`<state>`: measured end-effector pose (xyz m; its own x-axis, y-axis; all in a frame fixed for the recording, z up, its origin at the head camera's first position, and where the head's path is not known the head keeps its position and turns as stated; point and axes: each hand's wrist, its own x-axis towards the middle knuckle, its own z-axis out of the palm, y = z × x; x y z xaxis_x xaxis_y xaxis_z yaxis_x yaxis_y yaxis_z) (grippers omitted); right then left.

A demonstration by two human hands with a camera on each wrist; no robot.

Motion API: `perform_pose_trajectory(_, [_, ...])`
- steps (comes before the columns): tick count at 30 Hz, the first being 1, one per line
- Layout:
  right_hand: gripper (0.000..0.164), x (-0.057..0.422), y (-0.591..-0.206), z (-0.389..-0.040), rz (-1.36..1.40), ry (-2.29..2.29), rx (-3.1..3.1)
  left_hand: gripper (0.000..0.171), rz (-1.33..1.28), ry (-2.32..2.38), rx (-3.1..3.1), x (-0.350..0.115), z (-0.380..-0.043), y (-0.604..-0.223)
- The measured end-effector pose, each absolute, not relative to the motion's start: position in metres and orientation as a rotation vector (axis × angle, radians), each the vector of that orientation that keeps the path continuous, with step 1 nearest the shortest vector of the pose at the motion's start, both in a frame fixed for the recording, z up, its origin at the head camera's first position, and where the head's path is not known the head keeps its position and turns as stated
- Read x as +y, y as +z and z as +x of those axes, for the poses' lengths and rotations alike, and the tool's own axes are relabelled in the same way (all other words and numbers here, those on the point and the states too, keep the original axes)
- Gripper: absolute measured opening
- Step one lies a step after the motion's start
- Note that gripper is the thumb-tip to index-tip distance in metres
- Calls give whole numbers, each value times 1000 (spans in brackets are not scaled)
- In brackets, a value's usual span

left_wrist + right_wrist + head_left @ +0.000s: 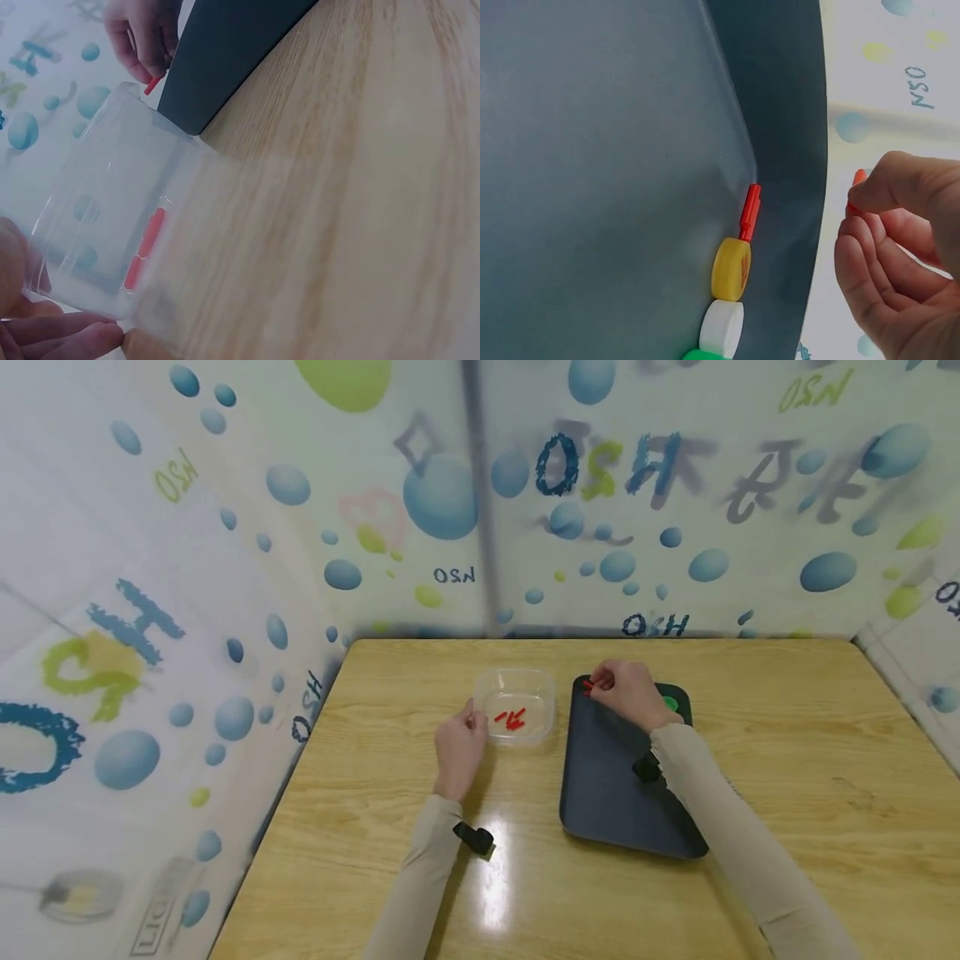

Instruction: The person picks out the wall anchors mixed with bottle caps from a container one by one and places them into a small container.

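Note:
My left hand (460, 747) grips the near left side of a clear plastic container (552, 702), thumb and fingers at its corner in the left wrist view. Several small red pegs (513, 720) lie on its floor. Above the far left corner of a dark grey tray (600, 785), my right hand (628, 695) pinches one red peg (858, 180) between thumb and fingertips. On the tray, a red peg (751, 212) lies along the far edge, touching a yellow disc (731, 268). A white disc (721, 328) and a green disc (670, 702) continue that row.
The container and tray stand side by side on a wooden table (337, 793), a narrow gap between them. A patterned wall covering (510, 577) rises right behind the table's back edge, and another (150, 635) at the left. The tray has a raised rim.

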<state>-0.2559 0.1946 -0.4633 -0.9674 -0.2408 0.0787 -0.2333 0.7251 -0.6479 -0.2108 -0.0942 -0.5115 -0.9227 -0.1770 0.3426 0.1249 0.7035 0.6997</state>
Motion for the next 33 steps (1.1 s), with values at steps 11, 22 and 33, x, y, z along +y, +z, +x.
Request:
perform_pose_trajectory(11, [18, 185, -457, -257, -398, -1119, 2895, 37, 63, -1079, -2533, -96, -208, -512])
perform_pose_trajectory(22, [13, 174, -454, -259, -428, -1122, 2905, 36, 24, -1045, -2513, -93, -210, -513])
perform_pose_trajectory(33, [14, 157, -452, -260, -451, -1125, 2868, 38, 55, -1030, -2547, -94, -212, -513])
